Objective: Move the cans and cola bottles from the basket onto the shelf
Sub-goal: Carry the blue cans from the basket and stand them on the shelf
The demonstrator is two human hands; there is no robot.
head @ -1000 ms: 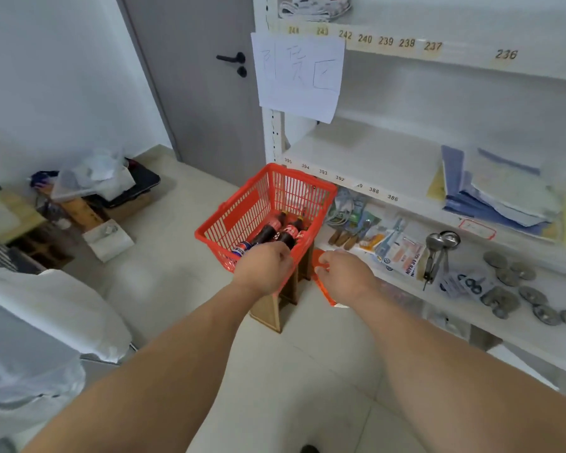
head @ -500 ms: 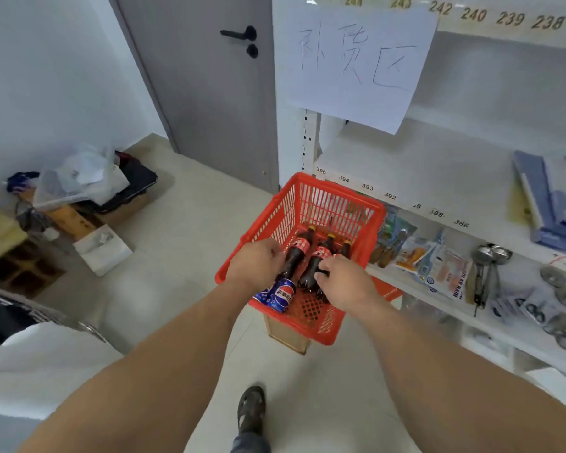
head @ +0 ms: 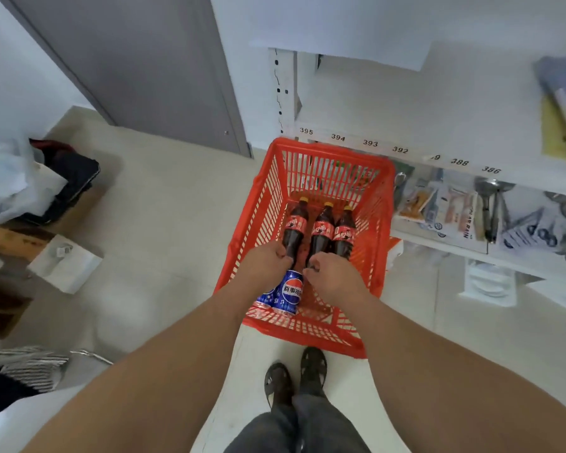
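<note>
two bare forearms with no sleeves, left hand point(head: 264, 263) and right hand point(head: 335, 276) without rings or gloves, dark grey trousers point(head: 294, 426), dark openwork sandals point(head: 296, 376) on both feet

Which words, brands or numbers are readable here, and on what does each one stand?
"395", "394", "393", "392", "388", "386": number stickers on the shelf edge.
"百事可": blue can in the red basket.
Red labels on the three cola bottles: too blurred.
"RAIN": packet on the lower shelf, partly readable.
</note>
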